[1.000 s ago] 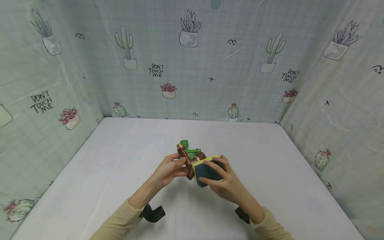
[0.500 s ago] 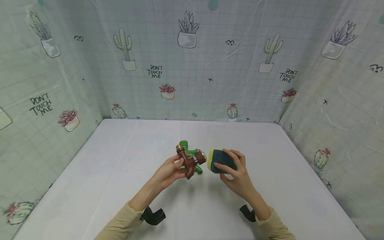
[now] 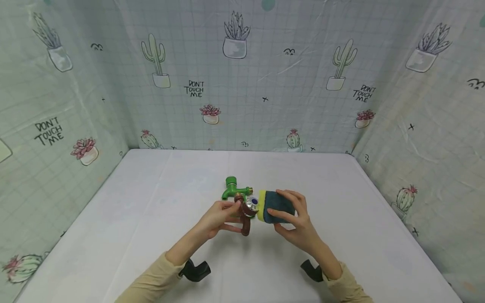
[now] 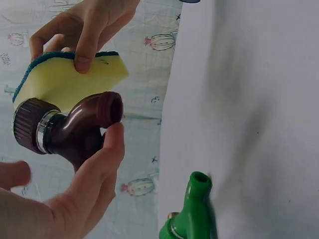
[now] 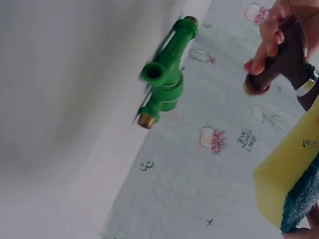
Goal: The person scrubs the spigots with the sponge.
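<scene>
A brown tap (image 3: 245,225) with a chromed ring and ribbed handle is held in the left hand (image 3: 219,218), raised over the table. Its handle end, with a blue dot, faces the head camera. My right hand (image 3: 297,214) grips a sponge (image 3: 280,207), yellow on one side and dark blue-green on the other. The sponge's yellow face (image 4: 70,82) meets the tap's handle (image 4: 32,124), or lies very close to it. Behind the brown tap, a green tap (image 3: 232,185) with brass ends lies on the table, partly hidden. Whether a second green one lies there, I cannot tell.
The white table (image 3: 170,189) spreads on all sides of the hands. Behind it hangs a cactus-print cloth (image 3: 242,84), which also lines both sides. Dark curved pieces (image 3: 196,271) stick out at the wrists.
The sponge has come off the brown tap, moved right, and returned towards its handle. My left hand has turned the tap, so the handle end now faces the head camera.
</scene>
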A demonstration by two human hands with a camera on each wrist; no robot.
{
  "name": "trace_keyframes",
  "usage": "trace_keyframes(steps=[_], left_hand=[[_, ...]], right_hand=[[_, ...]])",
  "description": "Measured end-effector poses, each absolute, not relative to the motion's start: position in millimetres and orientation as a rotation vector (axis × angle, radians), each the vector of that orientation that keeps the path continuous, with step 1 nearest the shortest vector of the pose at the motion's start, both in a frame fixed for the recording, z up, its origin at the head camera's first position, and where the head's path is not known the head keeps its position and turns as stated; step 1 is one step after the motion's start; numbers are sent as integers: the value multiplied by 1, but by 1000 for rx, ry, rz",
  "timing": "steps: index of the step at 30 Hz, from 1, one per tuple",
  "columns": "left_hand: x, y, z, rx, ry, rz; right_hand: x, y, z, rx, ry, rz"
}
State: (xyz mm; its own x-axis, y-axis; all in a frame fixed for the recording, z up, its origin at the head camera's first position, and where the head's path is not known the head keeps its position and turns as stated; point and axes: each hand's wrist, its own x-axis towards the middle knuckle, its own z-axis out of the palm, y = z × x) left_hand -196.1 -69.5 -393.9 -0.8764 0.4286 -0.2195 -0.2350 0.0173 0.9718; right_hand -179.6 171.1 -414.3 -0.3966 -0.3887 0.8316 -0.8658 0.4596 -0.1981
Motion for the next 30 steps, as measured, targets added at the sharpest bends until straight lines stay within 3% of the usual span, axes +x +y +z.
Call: trace_keyframes(steps=[8, 18, 30], left_hand=[[-196, -63, -385, 368, 1600, 1893], [-194, -63, -384, 168, 1356, 2176], [-194, -58, -391, 180, 1464, 2321]], right_hand=[[-176, 156, -402, 1143, -1946, 830], [-173, 155, -404, 1156, -2033, 730], [-170, 150, -403, 1085, -2123, 606]])
